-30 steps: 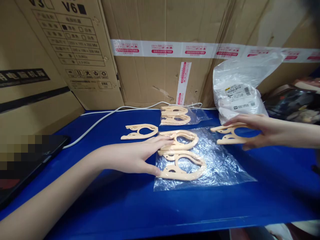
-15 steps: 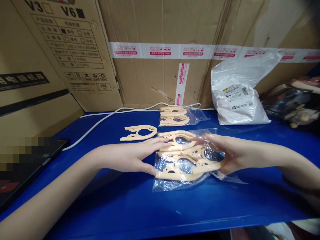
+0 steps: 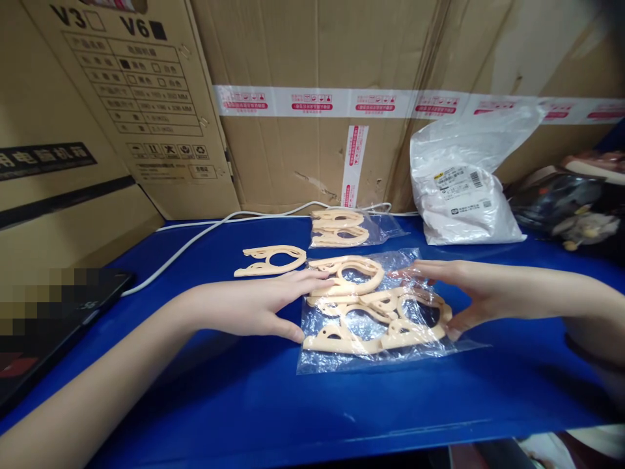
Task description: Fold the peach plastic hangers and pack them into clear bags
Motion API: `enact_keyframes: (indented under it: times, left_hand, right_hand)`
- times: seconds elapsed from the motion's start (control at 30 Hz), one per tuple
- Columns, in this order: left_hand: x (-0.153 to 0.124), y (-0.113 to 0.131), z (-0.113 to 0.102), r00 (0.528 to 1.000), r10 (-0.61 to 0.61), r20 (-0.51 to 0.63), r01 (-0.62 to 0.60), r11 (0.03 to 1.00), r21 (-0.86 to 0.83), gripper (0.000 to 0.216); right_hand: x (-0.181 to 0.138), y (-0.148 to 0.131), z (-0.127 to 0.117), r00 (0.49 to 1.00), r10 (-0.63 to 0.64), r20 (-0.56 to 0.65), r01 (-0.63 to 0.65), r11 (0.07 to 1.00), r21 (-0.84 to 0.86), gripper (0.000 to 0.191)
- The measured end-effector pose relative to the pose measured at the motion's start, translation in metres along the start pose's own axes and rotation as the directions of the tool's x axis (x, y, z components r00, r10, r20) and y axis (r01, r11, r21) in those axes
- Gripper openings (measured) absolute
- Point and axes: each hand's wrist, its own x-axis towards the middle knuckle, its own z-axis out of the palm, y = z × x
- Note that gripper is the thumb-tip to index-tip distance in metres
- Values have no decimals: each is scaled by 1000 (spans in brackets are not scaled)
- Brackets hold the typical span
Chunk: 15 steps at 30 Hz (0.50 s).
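Note:
A clear plastic bag (image 3: pixel 312 365) lies flat on the blue table, with several beige folding hangers (image 3: pixel 364 342) showing through it or lying on it. My left hand (image 3: pixel 263 303) rests at the bag's left end, fingers stretched out over the hangers and thumb apart at the lower left corner. At the right end is my right hand (image 3: pixel 469 293), fingers spread over the film and thumb against the curved end of one hanger. Neither hand is closed on anything. Left of the bag, a loose folded hanger (image 3: pixel 293 258) lies on the table.
Behind is a second clear bag with two folded hangers (image 3: pixel 342 234). A white cable (image 3: pixel 195 236) runs along the back of the blue table (image 3: pixel 293 410). Cardboard boxes (image 3: pixel 293 156) wall the back and left. A white parcel bag (image 3: pixel 469 195) stands right, a dark device (image 3: pixel 97 293) left.
My right hand has opened and shifted right. The right-hand hanger has moved right with it and now lies flatter on the bag. My left hand has stayed in place.

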Motion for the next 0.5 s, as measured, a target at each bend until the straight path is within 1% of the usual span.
enact_keyframes:
  times: [0.17,0.33,0.5]
  left_hand:
    - [0,0,0,1000,-3,-1,3,1000,4,82]
    - [0,1,0,1000,-7,1,7,1000,24,80]
    - [0,2,-1,1000,-24,15,24,1000,7,83]
  right_hand:
    - [4,0,5,998,-66,-4,66,997,-32,90]
    - [6,-2,7,992,-124,-21,124,992,7,89]
    - [5,-1,8,993,-108,-45,108,994,-9,87]
